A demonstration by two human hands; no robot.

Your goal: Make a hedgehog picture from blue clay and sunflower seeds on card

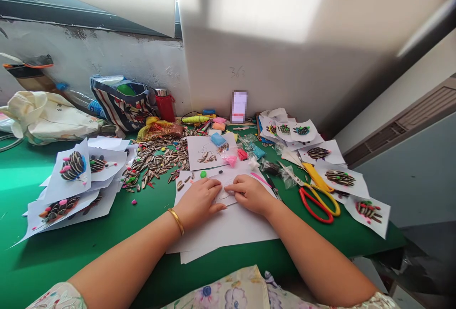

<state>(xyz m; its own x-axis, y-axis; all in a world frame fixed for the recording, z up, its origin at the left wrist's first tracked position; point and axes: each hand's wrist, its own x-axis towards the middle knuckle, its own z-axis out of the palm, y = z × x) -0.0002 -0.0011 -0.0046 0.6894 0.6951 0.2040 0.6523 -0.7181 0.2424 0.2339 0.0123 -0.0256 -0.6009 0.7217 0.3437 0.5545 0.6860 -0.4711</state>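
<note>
White sheets (238,228) lie in front of me on the green table, the top one bearing a faint drawn outline. My left hand (201,199) rests on the paper at the left of the drawing, fingers stretched and thumb apart, holding nothing visible. Touching the drawing from the right is my right hand (249,195), its index finger extended and the other fingers curled; nothing shows in it. A green clay ball (203,174) and a small black piece (220,172) sit just beyond my hands. A few sunflower seeds (180,185) lie on the paper's left side.
Loose sunflower seeds (156,161) spread at the back left. Red-and-yellow scissors (317,199) lie on the right. Seed-decorated papers (73,166) are stacked at the left, others at the right. Clay packets (258,151), a phone (239,107) and a red bottle (165,105) are farther back.
</note>
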